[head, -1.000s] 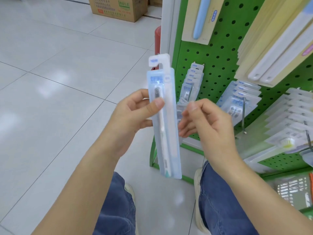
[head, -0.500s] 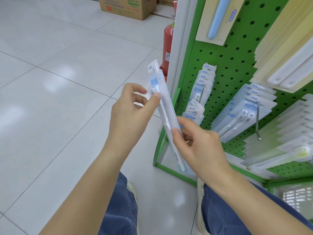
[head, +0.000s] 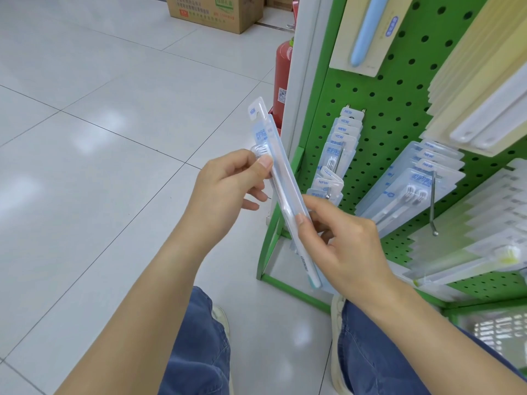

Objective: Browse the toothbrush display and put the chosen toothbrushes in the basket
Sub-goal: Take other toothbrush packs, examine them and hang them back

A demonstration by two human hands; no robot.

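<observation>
A toothbrush in a clear blue blister pack [head: 281, 178] is held up in front of me, tilted with its hanger tab at the upper left. My left hand [head: 225, 192] pinches it near the brush head between thumb and fingers. My right hand [head: 342, 243] grips its lower half, thumb on the front. More packed toothbrushes [head: 339, 149] hang on the green pegboard display [head: 393, 104] just behind. A corner of the green basket [head: 496, 326] shows at the lower right.
Twin toothbrush packs [head: 410, 186] and pale yellow packs [head: 484, 67] hang further right, with a bare metal hook [head: 433, 201] sticking out. A red fire extinguisher [head: 282, 78] stands behind the display post. A cardboard box [head: 216, 10] sits on the tiled floor.
The pack went from upright to tilted, its top leaning left. My right hand, first beside the pack, took hold of its lower half. The view shifted toward the display.
</observation>
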